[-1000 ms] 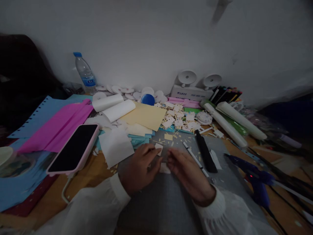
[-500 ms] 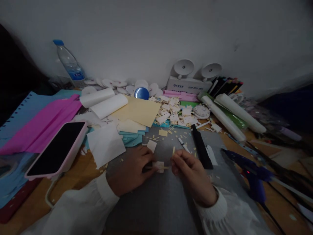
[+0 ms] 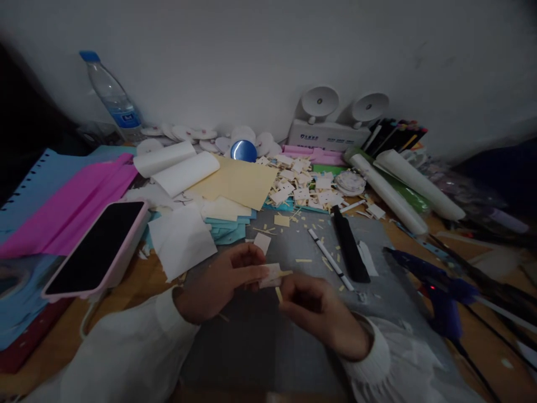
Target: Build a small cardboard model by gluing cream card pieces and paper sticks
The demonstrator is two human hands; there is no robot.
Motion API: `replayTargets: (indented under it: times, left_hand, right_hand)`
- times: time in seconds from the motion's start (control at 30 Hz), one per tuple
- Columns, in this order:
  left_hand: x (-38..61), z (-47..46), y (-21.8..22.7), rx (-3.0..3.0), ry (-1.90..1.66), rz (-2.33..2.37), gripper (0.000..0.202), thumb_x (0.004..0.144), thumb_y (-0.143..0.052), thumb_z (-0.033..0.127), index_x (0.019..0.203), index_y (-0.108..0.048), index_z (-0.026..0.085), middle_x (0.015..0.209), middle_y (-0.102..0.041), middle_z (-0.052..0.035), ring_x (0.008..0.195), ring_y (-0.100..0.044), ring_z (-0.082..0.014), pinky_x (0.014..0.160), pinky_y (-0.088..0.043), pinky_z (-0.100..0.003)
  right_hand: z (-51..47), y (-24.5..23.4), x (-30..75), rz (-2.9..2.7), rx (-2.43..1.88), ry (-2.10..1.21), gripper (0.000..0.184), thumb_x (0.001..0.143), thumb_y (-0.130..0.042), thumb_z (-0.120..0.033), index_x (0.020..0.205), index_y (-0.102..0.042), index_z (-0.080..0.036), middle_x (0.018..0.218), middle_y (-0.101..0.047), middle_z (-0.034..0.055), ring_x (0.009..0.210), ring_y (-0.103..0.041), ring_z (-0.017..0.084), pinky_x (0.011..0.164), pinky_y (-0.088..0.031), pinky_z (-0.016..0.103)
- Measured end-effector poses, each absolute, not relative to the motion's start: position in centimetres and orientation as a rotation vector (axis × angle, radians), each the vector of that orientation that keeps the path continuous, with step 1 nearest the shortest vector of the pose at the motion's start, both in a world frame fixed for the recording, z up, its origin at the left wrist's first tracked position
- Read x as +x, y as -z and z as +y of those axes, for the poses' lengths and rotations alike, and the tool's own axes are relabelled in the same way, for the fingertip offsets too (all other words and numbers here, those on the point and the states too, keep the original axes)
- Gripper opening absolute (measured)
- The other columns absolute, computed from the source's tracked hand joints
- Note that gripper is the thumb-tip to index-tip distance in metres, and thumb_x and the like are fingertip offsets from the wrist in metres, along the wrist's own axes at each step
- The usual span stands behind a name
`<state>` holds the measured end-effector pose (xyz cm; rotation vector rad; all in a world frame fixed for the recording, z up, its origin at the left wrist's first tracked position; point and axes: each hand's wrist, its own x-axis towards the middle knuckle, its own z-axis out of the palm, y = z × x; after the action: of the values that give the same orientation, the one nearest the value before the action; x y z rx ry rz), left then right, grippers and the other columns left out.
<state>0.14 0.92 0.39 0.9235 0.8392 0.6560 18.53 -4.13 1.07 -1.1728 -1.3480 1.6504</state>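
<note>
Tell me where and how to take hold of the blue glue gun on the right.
Grip the handle of the blue glue gun, probably best from the near side: that handle points toward the person, while the nozzle points away and left. Mind the cable trailing from the handle's end.

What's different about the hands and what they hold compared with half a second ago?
The left hand now pinches the small white card, seemingly off the mat; the right hand has moved left, bringing its pale strip close to it. The phone and glue gun stayed put.
</note>
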Motion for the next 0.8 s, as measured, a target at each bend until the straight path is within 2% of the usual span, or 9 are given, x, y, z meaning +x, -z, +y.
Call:
replayTargets:
  times: [0.17, 0.33, 0.53, 0.8]
  left_hand:
    - [0.07, 0.88, -0.49, 0.888, -0.678, 0.865, 0.021, 0.078, -0.071, 0.027, 0.083, -0.055, 0.017, 0.075, -0.049, 0.0031, 0.062, -0.043, -0.0076, 0.056, -0.033, -0.019]
    - [0.13, 0.8, -0.59, 0.854, -0.661, 0.848, 0.022, 0.076, -0.073, 0.026, 0.083, -0.054, 0.017, 0.077, -0.05, 0.0033, 0.065, -0.044, -0.0084, 0.059, -0.035, -0.02]
    - [0.25, 0.77, -0.43, 0.915, -0.65, 0.811, 0.021, 0.077, -0.073, 0.024, 0.083, -0.054, 0.017, 0.071, -0.05, 0.005, 0.06, -0.044, -0.0071, 0.056, -0.033, -0.02]
    - [0.27, 0.72, -0.87, 1.022, -0.624, 0.848, 0.022, 0.076, -0.073, 0.024, 0.081, -0.053, 0.017, 0.072, -0.05, 0.0053, 0.061, -0.044, -0.0071, 0.056, -0.034, -0.019]
  right_hand:
    - [-3.88, -0.98, 18.55, -1.307, -1.33, -1.741, 0.043, 0.067, -0.071, -0.056, 0.061, -0.054, -0.017, 0.053, -0.043, -0.0052, 0.049, -0.032, 0.007, 0.046, -0.023, 0.023]
    - [-3.7, -0.93, 18.26, -1.262, -1.37, -1.805, 0.048, 0.06, -0.075, -0.06, 0.059, -0.057, -0.016, 0.05, -0.042, -0.0064, 0.046, -0.03, 0.005, 0.045, -0.021, 0.023]
    - [-3.67, -0.56, 18.45, -1.179, -1.344, -1.867, 0.04, 0.064, -0.074, -0.053, 0.06, -0.058, -0.016, 0.044, -0.038, -0.0088, 0.04, -0.027, 0.004, 0.04, -0.016, 0.023]
    - [-3.43, -0.48, 18.55, -1.112, -1.393, -1.916, 0.033, 0.063, -0.073, -0.045, 0.058, -0.057, -0.017, 0.041, -0.037, -0.0099, 0.037, -0.026, 0.003, 0.038, -0.014, 0.022]
